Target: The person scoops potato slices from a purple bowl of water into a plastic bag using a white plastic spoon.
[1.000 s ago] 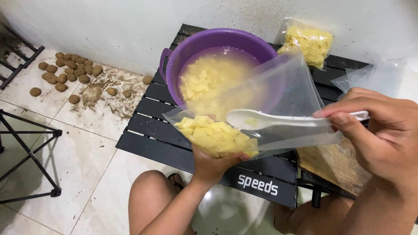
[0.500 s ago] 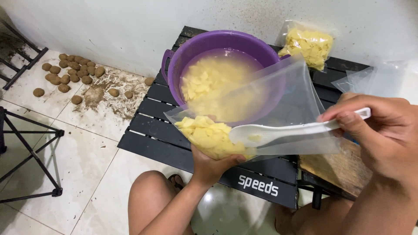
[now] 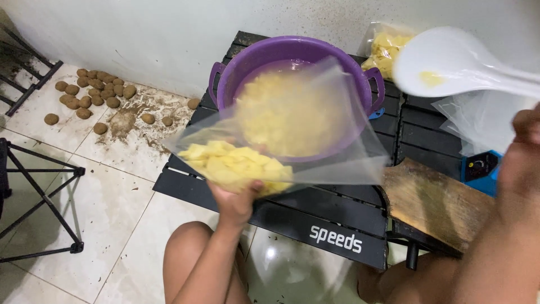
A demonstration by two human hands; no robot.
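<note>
Standing over this, closest to me is the left hand (image 3: 236, 200), cupped under a floppy clear plastic bag (image 3: 315, 141) with the fingers curled up around its loaded bottom corner, where a clump of pale yellow cut chunks (image 3: 236, 166) has settled. That bag looks thin and slick, probably wet, and all the weight sits low at one end, so I'd say supporting it from underneath like that is the sane grip; pinching the empty upper film would likely let it sag or slip. The chunks themselves look firm but loose, so they'd shift around. Off to the side, the right hand (image 3: 520, 169) is up close to the camera and blurry; it has the handle of a big white plastic spoon (image 3: 450, 62), scoop nearly empty with a yellow smear, though I can't tell how tightly the fingers wrap it. Under everything is a black slatted folding table (image 3: 315, 217), with a worn wooden board (image 3: 436, 205) on its right edge. Further back sits a round purple plastic basin (image 3: 236, 70) of more chunks in water, and behind it another filled bag (image 3: 385, 48).
</note>
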